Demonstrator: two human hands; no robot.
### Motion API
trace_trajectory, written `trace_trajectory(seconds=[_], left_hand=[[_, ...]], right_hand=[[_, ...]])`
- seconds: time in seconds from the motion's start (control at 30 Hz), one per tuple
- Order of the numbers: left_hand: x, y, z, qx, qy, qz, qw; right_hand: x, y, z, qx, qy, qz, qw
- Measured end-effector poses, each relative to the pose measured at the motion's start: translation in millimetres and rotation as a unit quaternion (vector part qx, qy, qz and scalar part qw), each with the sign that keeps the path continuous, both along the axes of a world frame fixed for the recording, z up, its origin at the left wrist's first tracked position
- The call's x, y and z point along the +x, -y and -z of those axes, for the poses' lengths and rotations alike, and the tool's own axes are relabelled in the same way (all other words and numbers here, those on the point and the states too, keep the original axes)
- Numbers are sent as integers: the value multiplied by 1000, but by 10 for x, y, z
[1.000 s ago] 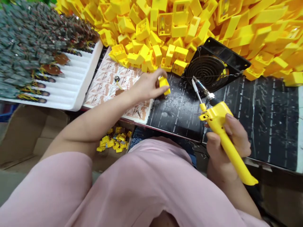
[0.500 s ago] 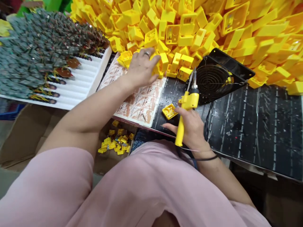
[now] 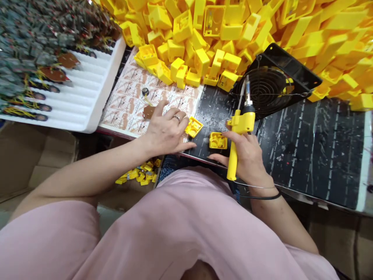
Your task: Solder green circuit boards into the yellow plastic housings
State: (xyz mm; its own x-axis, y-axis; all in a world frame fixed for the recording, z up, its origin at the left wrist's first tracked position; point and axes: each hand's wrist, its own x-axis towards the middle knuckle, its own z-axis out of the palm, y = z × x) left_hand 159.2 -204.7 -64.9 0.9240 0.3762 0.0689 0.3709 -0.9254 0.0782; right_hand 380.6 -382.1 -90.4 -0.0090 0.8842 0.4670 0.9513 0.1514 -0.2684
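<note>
My left hand (image 3: 167, 132) is palm down over the table's front edge with its fingers spread. Its index fingertip meets the left side of a small yellow plastic case (image 3: 194, 127), which lies open side up. Just beyond the fingers lies a brown circuit board (image 3: 148, 112), with a small round black part (image 3: 145, 91) by it on the printed sheet (image 3: 122, 97). My right hand (image 3: 249, 155) is wrapped round the yellow grip of a soldering gun (image 3: 243, 122), metal tip pointing away from me. A second yellow case (image 3: 218, 140) sits beside my right fingers.
Yellow cases (image 3: 201, 58) are heaped along the back. A black fan (image 3: 271, 85) stands behind the soldering gun. At left, a white foam tray (image 3: 93, 93) bears many wired boards. Below the table edge, a cardboard box (image 3: 116, 196) contains more yellow pieces.
My left hand has come back from the heap towards me, and a second yellow case now lies by its fingers. The board on the sheet has come into view. My right hand still holds the soldering gun.
</note>
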Motion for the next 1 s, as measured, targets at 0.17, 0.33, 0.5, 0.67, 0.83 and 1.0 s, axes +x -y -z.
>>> trace_trajectory(seconds=[0.17, 0.33, 0.5, 0.67, 0.83, 1.0], left_hand=[[-7, -49, -144, -23, -13, 73, 997], [153, -62, -243, -40, -96, 109, 989], [150, 179, -289, 26, -144, -5, 989], [31, 144, -233, -1, -100, 5, 995], [-129, -18, -108, -59, -5, 109, 992], [-61, 46, 13, -28, 12, 34, 999]], right_hand=[[-174, -119, 123, 16, -27, 21, 999], [-125, -81, 139, -24, -104, -58, 993], [-71, 33, 153, -10, -139, -21, 990], [-71, -30, 174, -12, -107, -36, 994], [67, 16, 9, -64, -111, -120, 984], [-37, -15, 54, 38, -26, -10, 999]])
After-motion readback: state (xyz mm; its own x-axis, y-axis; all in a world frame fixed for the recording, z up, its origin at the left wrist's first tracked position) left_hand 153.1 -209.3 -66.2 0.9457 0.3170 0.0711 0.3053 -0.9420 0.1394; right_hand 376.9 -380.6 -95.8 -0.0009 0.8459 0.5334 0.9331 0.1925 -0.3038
